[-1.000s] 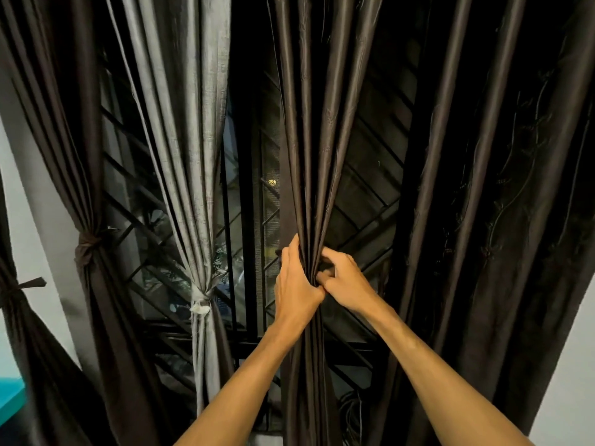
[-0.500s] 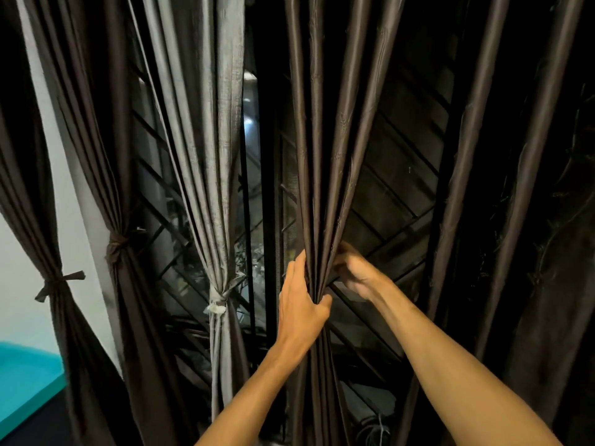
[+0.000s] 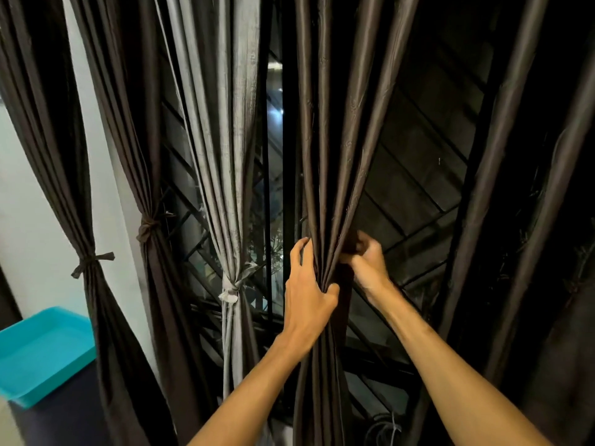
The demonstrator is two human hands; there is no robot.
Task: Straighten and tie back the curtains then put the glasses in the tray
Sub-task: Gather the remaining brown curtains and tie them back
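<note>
Gripping gathered dark brown curtain [image 3: 325,162] at centre: left hand [image 3: 307,294] wrapped around the bunched folds, thumb on the right side; right hand [image 3: 367,262] blurred, fingers curled closed behind the fabric. Both forearms angled up. Turquoise tray [image 3: 42,352] lower left, well apart. No readable writing.

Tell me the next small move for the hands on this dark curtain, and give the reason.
Probably wrap a tie around the gathered dark curtain where the left hand bunches it. That hand is closed on the pleats, the blurred right hand works just behind them, and no tie is visible on this panel, while the grey curtain and the two brown ones to its left are already knotted.
</note>
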